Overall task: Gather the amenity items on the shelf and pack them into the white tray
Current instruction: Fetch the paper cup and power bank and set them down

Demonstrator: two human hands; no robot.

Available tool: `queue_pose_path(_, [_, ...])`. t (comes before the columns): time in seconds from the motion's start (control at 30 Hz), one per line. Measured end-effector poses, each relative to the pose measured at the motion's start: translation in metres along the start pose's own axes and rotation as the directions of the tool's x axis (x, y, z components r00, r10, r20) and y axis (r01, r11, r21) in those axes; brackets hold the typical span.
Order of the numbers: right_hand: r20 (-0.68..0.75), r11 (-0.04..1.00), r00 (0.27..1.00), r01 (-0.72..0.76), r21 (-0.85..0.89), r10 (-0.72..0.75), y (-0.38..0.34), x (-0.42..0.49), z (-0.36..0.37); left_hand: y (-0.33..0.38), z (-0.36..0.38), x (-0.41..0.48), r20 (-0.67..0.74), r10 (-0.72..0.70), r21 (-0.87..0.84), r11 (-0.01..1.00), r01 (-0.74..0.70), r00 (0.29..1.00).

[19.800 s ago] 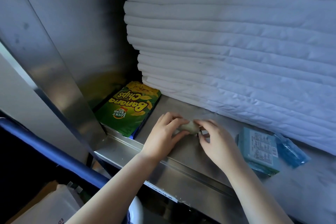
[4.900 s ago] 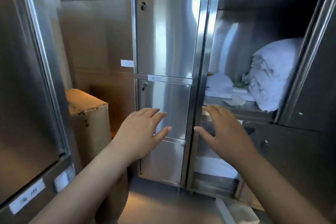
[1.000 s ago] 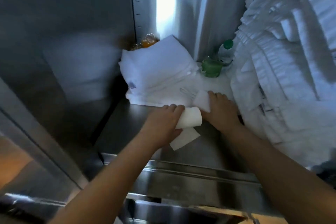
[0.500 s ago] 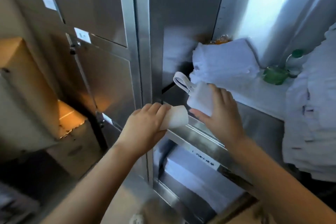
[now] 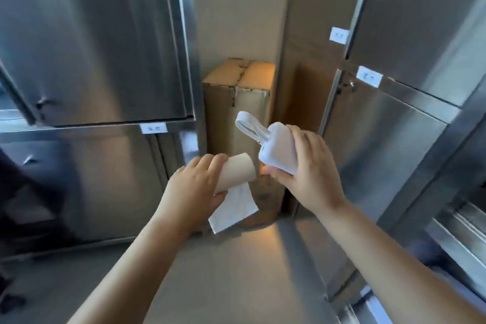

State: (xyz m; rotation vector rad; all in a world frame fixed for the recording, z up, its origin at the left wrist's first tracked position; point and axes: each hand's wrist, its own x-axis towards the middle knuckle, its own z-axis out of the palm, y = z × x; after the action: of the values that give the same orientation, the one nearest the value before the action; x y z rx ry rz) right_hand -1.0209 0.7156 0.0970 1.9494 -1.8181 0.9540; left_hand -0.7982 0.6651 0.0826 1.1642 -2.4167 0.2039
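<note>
Stainless steel cabinets (image 5: 92, 34) on both sides, grey floor (image 5: 236, 276) below, and a tall cardboard box (image 5: 236, 102) standing in the beige corner between them. Held up in front of the box: left hand (image 5: 194, 187) wrapped round a brownish paper roll (image 5: 236, 172) with a sheet dangling, right hand (image 5: 307, 173) gripping a small white gadget (image 5: 278, 150) with a loop strap.
</note>
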Motion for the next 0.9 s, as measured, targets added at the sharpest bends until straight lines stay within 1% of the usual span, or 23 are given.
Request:
queue_pose_path(0.1, [-0.008,0.994,0.998,0.058,0.092,-0.057,-0.069,0.037,0.062,-0.097,-0.020,-0.035,-0.015,-0.164,0.059,0.985,0.164,0.986])
queue_pose_path(0.2, [0.029,0.970,0.994,0.098,0.223,-0.107,-0.144,0.071,0.128,-0.188,-0.041,-0.071,-0.035,-0.288,0.150,0.945,0.290,0.957])
queue_pose_path(0.3, [0.051,0.945,0.978,0.181,0.272,-0.202,-0.218,0.100,0.185,-0.265,-0.061,-0.104,-0.058,-0.391,0.202,0.897,0.394,0.919])
queue_pose_path(0.4, [0.081,0.917,0.960,0.228,0.327,-0.268,-0.277,0.122,0.223,-0.328,-0.084,-0.135,-0.092,-0.500,0.230,0.831,0.507,0.861])
queue_pose_path(0.53, [0.089,0.882,0.943,0.264,0.391,-0.322,-0.330,0.153,0.260,-0.391,-0.106,-0.168,-0.164,-0.601,0.250,0.741,0.623,0.782])
queue_pose_path(0.63, [0.099,0.852,0.924,0.294,0.434,-0.370,-0.360,0.175,0.288,-0.423,-0.108,-0.176,-0.192,-0.635,0.272,0.698,0.663,0.748])
queue_pose_path(0.8, [0.127,0.797,0.867,0.373,0.476,-0.482,-0.394,0.213,0.343,-0.469,-0.099,-0.164,-0.222,-0.686,0.278,0.637,0.719,0.693])
queue_pose_path(0.9, [0.107,0.758,0.845,0.406,0.510,-0.525,-0.410,0.246,0.380,-0.500,-0.097,-0.149,-0.257,-0.717,0.303,0.577,0.758,0.648])
